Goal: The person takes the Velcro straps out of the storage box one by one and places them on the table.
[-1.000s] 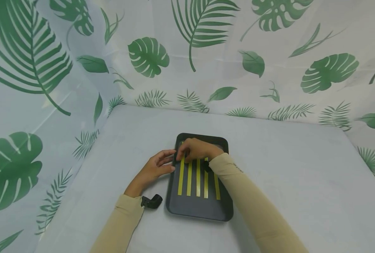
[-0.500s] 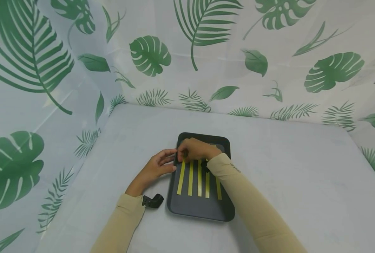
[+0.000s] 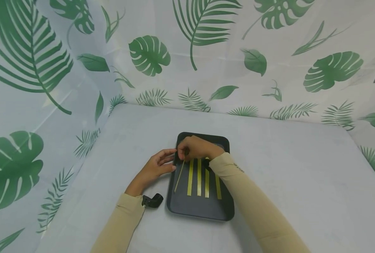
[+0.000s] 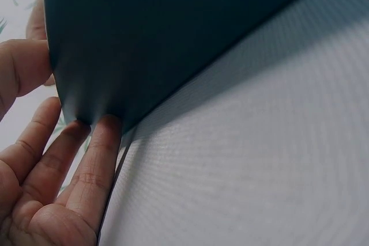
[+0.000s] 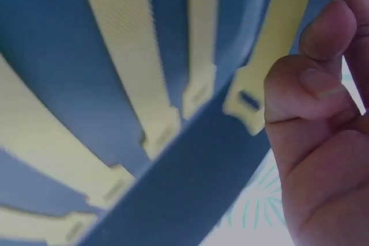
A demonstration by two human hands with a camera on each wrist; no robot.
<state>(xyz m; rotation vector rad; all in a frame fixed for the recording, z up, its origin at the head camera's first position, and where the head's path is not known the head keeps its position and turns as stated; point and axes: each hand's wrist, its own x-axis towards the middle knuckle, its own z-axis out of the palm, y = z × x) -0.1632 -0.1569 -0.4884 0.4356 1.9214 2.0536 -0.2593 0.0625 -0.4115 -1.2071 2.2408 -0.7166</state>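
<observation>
Pinching slotted yellow strap (image 5: 282, 24): right fingers (image 5: 294, 90); left fingers (image 4: 92, 177), extended, touching smooth tray (image 3: 200, 209).

At the right edge, the right hand (image 5: 320, 119), its fingers bent, pinches a yellow strip (image 5: 281, 18) near its notched, slotted end. Four paler strips (image 5: 132, 38) with similar ends fan across the blue-looking tray (image 5: 190, 168) — their ends close to its wall — and leaf-printed cloth (image 5: 262, 203) shows beyond, blurred.
</observation>
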